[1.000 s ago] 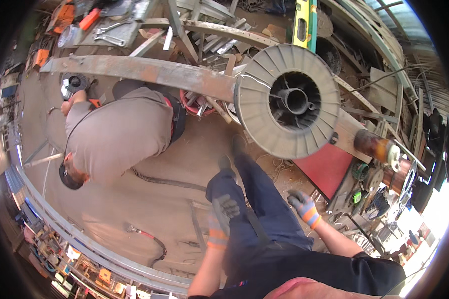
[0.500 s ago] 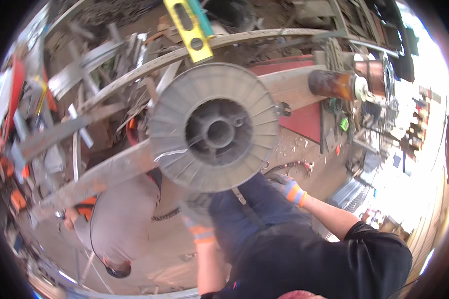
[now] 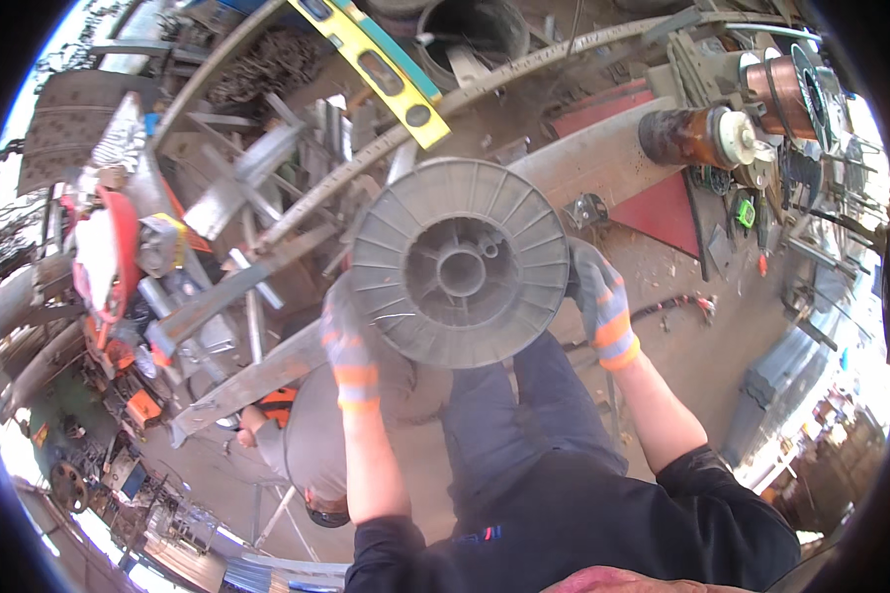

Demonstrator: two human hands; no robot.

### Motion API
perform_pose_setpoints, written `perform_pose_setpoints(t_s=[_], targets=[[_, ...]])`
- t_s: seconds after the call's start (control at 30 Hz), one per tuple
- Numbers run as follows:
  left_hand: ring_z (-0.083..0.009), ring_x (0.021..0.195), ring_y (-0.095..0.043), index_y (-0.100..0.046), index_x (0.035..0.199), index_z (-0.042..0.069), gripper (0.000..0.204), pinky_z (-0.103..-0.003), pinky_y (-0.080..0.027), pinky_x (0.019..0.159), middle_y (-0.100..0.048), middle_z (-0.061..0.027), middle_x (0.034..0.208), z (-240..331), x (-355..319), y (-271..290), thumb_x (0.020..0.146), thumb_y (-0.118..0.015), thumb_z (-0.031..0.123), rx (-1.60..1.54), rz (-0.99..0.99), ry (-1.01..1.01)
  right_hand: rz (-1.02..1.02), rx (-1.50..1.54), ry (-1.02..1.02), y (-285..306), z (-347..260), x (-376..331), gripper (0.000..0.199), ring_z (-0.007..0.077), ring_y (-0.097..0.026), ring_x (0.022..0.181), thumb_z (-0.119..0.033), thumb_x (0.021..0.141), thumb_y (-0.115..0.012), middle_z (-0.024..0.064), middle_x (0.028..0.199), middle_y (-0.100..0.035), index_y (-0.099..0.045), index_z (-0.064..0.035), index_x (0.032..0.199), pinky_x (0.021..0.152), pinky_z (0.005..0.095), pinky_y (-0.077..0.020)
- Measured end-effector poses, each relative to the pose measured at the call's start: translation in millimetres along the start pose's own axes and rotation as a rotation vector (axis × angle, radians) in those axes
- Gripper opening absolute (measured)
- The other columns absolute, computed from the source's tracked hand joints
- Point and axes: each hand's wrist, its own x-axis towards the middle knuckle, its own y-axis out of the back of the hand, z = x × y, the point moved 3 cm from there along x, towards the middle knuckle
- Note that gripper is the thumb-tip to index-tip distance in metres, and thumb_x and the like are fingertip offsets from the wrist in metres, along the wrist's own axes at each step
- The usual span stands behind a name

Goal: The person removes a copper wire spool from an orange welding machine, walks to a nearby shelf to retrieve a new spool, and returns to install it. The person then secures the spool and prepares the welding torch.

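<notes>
A large grey plastic wire spool [image 3: 386,262], round and ribbed with a hollow hub, sits face up over a long metal beam [image 3: 267,371]. My left hand [image 3: 346,331], in a grey and orange glove, is at the spool's left rim and slightly blurred. My right hand [image 3: 603,301], gloved alike, is on the right rim. Both hands hold the spool between them, though some fingers are hidden at its edge. A short pale strand lies across the flange near the left hand.
A yellow spirit level [image 3: 381,74] lies beyond the spool. To the right are a brown bottle [image 3: 674,136] on the beam and a copper wire spool [image 3: 776,94]. Metal scraps [image 3: 257,168] are piled at left. Another person [image 3: 316,425] bends down close to my left arm.
Both hands have risen from beside my legs to the two sides of the spool. The view has shifted, showing more of the left side. The other person remains bent down.
</notes>
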Motion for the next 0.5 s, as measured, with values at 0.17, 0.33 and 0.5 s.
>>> perform_pose_setpoints(t_s=[0.17,0.33,0.5], targets=[[-0.048,0.105,-0.066,-0.06,0.13,-0.002,0.045,-0.05,-0.054,0.094,-0.062,-0.0316,0.127,13,26,-10,0.086,-0.064,0.001,0.968,-0.126,-0.636,0.116,-0.685,0.578,-39,-2,21,0.041,0.0321,-0.067,0.106,-0.022,0.098,-0.067,0.0241,0.12,-0.066,-0.061,0.0043,0.129,0.088,0.0427,-0.0546],[-0.0481,0.113,-0.063,-0.062,0.131,0.003,0.045,-0.054,-0.053,0.095,-0.06,-0.0318,0.128,62,-9,-13,0.086,-0.064,0.004,1.075,-0.154,-0.619,0.226,-0.252,0.214,-43,-41,4,0.039,0.0268,-0.059,0.078,-0.029,0.092,-0.077,0.0144,0.09,-0.067,-0.065,0.003,0.111,0.072,0.0371,-0.0489],[-0.0409,0.1,-0.065,-0.064,0.123,0.001,0.034,-0.046,-0.053,0.084,-0.065,-0.0252,0.121,198,-75,-11,0.09,-0.067,0.001,0.817,-0.128,-0.713,0.298,-0.922,0.923,4,-106,-104,0.016,0.0204,-0.062,0.091,-0.007,0.103,-0.057,0.0082,0.105,-0.066,-0.065,0.0023,0.114,0.074,0.0344,-0.0487]])
